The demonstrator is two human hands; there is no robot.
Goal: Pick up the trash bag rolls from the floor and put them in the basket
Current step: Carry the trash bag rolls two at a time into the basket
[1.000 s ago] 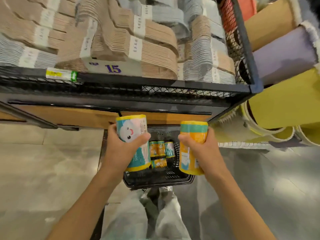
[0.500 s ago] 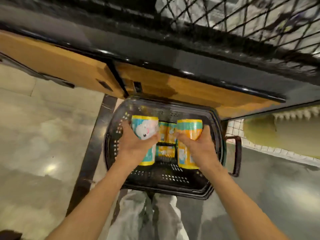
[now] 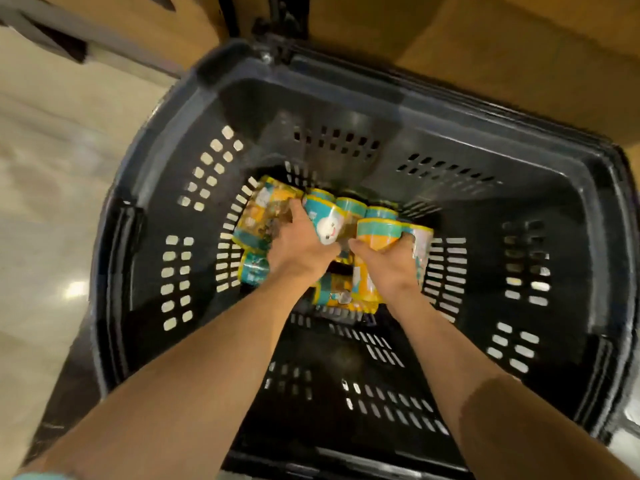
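Both my hands reach deep into a black perforated basket (image 3: 180,140). My left hand (image 3: 298,249) grips a teal trash bag roll with a white cartoon face (image 3: 327,225), low among the rolls on the bottom. My right hand (image 3: 384,265) grips an orange roll with a teal band (image 3: 381,233) beside it. Several more teal and orange rolls (image 3: 263,220) lie on the basket floor around and under my hands.
The basket stands on a pale shiny floor (image 3: 48,188) against the wooden base of a shelf (image 3: 502,39). Its near half shows bare perforated bottom (image 3: 346,382). A dark strip (image 3: 65,393) runs along the basket's left side.
My hands have gone down from above the basket rim to its bottom, carrying the two rolls in among the others. The view has closed in on the basket.
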